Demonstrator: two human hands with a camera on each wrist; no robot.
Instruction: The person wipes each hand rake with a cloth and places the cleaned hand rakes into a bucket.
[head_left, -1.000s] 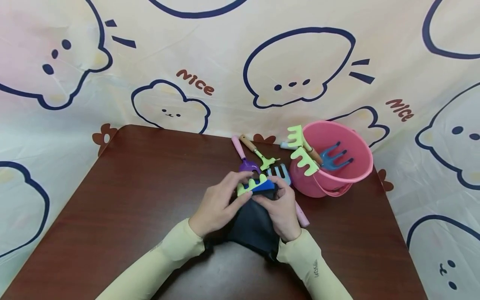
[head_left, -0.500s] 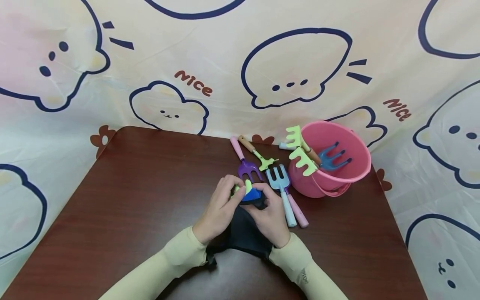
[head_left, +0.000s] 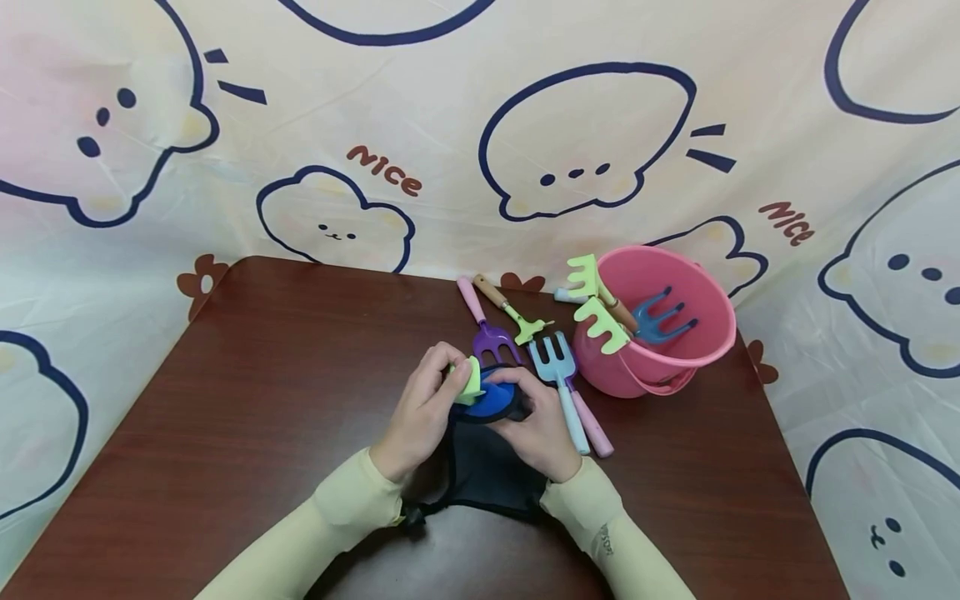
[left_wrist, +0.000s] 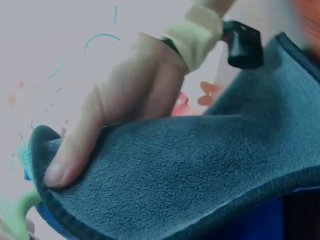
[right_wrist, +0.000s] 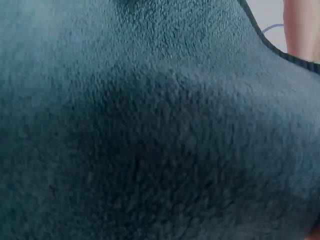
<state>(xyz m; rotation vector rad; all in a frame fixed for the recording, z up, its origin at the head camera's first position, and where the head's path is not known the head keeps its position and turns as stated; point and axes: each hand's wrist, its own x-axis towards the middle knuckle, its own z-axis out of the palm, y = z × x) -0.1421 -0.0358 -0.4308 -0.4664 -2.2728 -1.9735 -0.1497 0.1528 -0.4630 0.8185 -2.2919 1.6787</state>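
My left hand (head_left: 412, 417) pinches a light green hand-rake head (head_left: 471, 382) at the edge of a cloth (head_left: 495, 471), dark grey on one face and blue on the other. Fingers of my right hand (head_left: 543, 425) grip the cloth, its blue face turned up beneath the rake head. In the left wrist view the right thumb (left_wrist: 62, 167) presses on the fuzzy grey side, and the green rake (left_wrist: 19, 215) shows at lower left. Any handle of this rake is hidden. Grey cloth (right_wrist: 150, 125) fills most of the right wrist view.
A pink bucket (head_left: 697, 267) at the back right holds green rakes (head_left: 603, 325) and a blue fork (head_left: 663, 321). Before it lie a light blue fork (head_left: 558, 367), a purple fork (head_left: 491, 337) and a small green tool with a wooden handle (head_left: 506, 304). Patterned fabric hangs behind the table (head_left: 262, 375).
Both hands have shifted left, uncovering the light blue fork. The green rake head has turned and tilted in the left hand, and more of the cloth's blue face shows.
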